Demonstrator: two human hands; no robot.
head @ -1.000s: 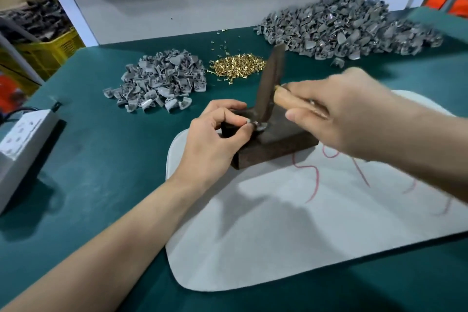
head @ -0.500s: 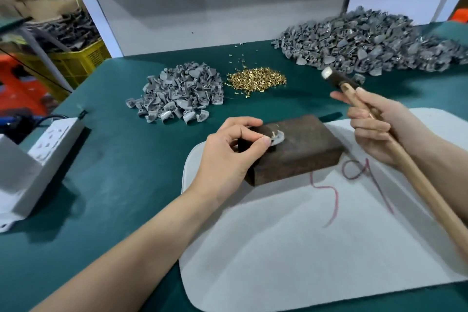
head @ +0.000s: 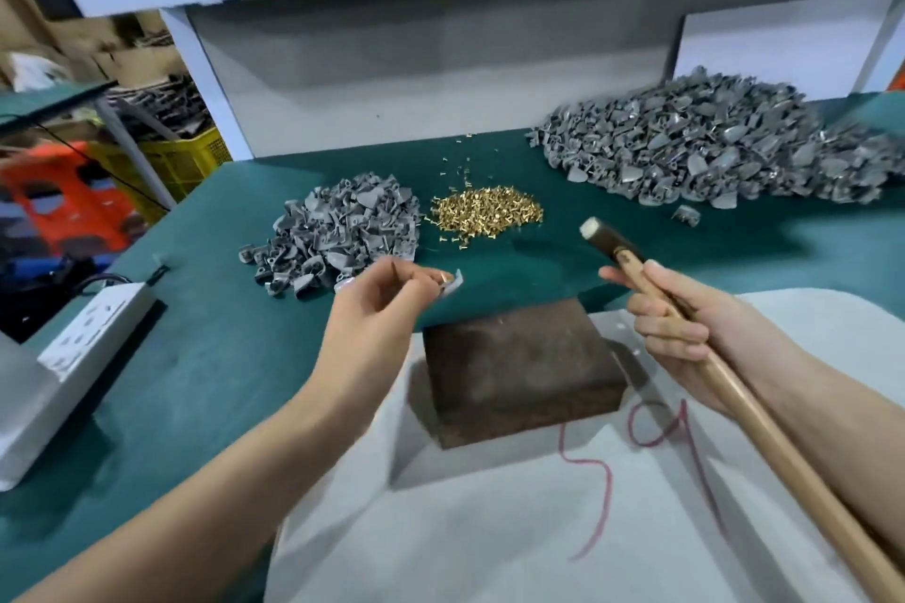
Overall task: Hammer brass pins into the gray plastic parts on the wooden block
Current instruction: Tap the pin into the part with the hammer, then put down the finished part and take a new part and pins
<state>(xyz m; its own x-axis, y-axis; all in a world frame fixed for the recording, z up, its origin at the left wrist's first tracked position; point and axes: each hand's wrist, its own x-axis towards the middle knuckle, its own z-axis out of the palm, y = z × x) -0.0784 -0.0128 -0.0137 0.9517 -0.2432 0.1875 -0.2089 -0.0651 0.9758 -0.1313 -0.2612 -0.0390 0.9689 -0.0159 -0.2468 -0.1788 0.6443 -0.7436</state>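
Gray plastic part [head: 453, 283]: pinched by the left hand [head: 377, 309] in the air above the green table [head: 220, 357], between the smaller gray pile [head: 343, 235] and the wooden block [head: 519, 362], touching neither. A glint of brass shows at the pinch. I take it for a pin, though blur hides how deep it sits
Left hand: thumb and fingertips closed narrow on the part, the other fingers loosely folded
Right hand [head: 685, 333]: wrapped round the wooden handle of the hammer [head: 609, 242], close behind the head, with one finger reaching forward. The head is raised and points away from me, over the table beyond the block
Wooden block: on the white pad [head: 489, 529], its top bare, with no part on it
Supplies: loose brass pins [head: 487, 213] heaped mid-table with strays behind, and the larger gray pile [head: 710, 152] at the back right
Also in frame: a white power strip [head: 93, 323] at the table's left edge
Step, as I read it: the piece is off the block, bound either for a pile or for a blow. I cannot tell which
Risk, the drop: the pinch looks light, so a slip would send the part into the loose gray pieces, where finished and unfinished would be hard to tell apart
Risk, the blow: if the part goes down on the block, fingertips steadying it beside the pin sit in the hammer's path
Risk, the pin: set crooked, it would likely bend or skid off the plastic rather than drive in
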